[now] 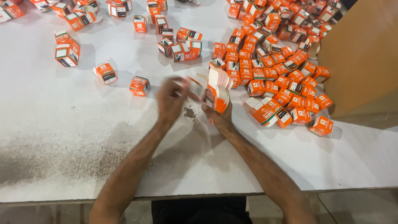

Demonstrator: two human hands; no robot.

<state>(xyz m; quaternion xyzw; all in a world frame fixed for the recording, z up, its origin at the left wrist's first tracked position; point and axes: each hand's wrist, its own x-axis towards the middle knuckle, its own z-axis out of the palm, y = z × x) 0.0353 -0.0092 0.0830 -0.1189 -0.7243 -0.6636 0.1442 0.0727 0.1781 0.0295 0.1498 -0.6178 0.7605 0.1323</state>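
Right hand gripping flat cardboard stack, blurred left hand

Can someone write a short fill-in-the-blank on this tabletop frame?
1. The right hand holds a stack of flat orange-and-white cardboard box blanks while the left hand, blurred, is at a single ____ beside it.
2. The heap of small folded orange cardboard boxes lies on the person's ____ side.
3. The tall brown cardboard carton stands at the table's ____ edge.
4. The white table shows a ____ smudge near its front edge.

Missing: blank; right; right; grey
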